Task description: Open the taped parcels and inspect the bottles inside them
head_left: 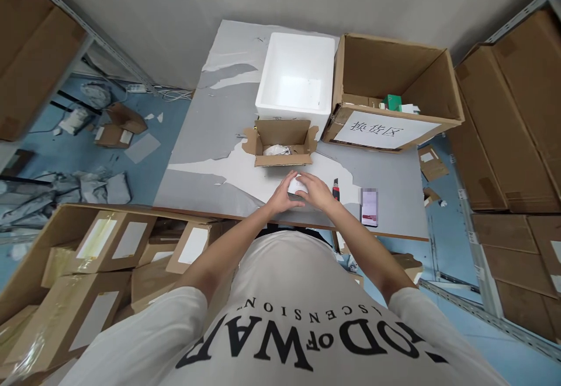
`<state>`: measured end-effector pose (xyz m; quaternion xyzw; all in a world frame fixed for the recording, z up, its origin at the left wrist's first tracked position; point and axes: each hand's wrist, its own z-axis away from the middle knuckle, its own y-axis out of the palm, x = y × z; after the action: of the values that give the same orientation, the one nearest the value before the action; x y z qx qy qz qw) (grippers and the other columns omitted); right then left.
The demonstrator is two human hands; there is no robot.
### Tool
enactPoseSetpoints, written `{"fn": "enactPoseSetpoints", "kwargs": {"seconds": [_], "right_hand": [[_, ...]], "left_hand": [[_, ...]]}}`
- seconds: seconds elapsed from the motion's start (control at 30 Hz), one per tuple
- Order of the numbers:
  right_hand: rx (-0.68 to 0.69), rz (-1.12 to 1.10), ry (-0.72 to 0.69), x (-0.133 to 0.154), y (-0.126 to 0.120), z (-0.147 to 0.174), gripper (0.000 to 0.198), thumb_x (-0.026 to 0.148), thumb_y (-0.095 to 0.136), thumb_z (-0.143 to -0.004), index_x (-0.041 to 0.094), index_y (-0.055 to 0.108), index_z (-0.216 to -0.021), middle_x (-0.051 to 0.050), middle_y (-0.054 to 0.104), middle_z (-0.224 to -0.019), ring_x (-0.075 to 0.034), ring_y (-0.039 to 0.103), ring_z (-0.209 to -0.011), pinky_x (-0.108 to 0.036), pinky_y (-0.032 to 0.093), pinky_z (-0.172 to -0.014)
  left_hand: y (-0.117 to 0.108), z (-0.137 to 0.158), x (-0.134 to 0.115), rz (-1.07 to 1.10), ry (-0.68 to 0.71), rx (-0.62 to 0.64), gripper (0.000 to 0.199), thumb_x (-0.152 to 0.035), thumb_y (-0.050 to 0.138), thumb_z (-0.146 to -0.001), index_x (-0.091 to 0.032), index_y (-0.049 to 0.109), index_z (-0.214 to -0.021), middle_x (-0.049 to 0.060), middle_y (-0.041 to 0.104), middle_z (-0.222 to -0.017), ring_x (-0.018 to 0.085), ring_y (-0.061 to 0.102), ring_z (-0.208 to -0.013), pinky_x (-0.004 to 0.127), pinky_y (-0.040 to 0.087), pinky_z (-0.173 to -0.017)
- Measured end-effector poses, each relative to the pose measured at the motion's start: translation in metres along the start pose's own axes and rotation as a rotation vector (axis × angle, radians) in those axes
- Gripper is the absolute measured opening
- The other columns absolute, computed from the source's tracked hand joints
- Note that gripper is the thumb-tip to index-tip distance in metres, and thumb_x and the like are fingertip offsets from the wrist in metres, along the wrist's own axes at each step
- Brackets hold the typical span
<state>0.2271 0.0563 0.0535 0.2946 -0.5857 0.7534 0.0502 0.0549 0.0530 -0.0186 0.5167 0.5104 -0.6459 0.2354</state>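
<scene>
Between my two hands, near the table's front edge, is a small white item with faint print on it; its exact kind is not clear. My left hand grips it from the left side, and my right hand has its fingers on it from the right. Just beyond them stands a small cardboard box with raised flaps and crumpled white wrapping inside. To the right of my right hand lies a red and black box cutter.
A phone lies on the grey table, which has torn white patches. Behind are a white foam box and a large labelled carton with small boxes inside. A big carton of parcels stands at front left; shelves flank both sides.
</scene>
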Motion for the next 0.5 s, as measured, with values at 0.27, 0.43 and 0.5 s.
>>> {"fn": "enactPoseSetpoints", "kwargs": {"seconds": [0.27, 0.43, 0.5], "right_hand": [[0.121, 0.408, -0.022, 0.031, -0.011, -0.003, 0.047, 0.018, 0.068, -0.076, 0.014, 0.053, -0.120, -0.020, 0.046, -0.140, -0.033, 0.051, -0.121, -0.052, 0.044, -0.096], [0.164, 0.521, -0.017, 0.049, -0.004, -0.007, 0.051, 0.012, 0.065, -0.073, 0.006, 0.051, -0.122, -0.030, 0.051, -0.127, -0.036, 0.055, -0.109, -0.043, 0.049, -0.083], [0.183, 0.504, -0.067, 0.045, -0.008, -0.010, 0.051, 0.017, 0.060, -0.078, 0.005, 0.048, -0.126, -0.030, 0.055, -0.121, -0.035, 0.059, -0.102, -0.041, 0.049, -0.080]], "left_hand": [[-0.002, -0.007, 0.003, -0.071, -0.034, 0.074, 0.122, -0.041, 0.084, -0.057, -0.018, 0.009, -0.150, 0.021, 0.025, -0.152, 0.035, 0.027, -0.141, 0.050, 0.028, -0.113], [-0.008, -0.011, -0.001, -0.078, -0.040, 0.082, 0.109, -0.029, 0.079, -0.062, -0.019, 0.014, -0.149, 0.018, 0.036, -0.147, 0.033, 0.037, -0.136, 0.048, 0.033, -0.111], [-0.010, -0.012, 0.001, -0.082, -0.052, 0.079, 0.107, -0.030, 0.079, -0.062, -0.019, 0.017, -0.148, 0.017, 0.037, -0.146, 0.032, 0.039, -0.135, 0.047, 0.034, -0.111]]}}
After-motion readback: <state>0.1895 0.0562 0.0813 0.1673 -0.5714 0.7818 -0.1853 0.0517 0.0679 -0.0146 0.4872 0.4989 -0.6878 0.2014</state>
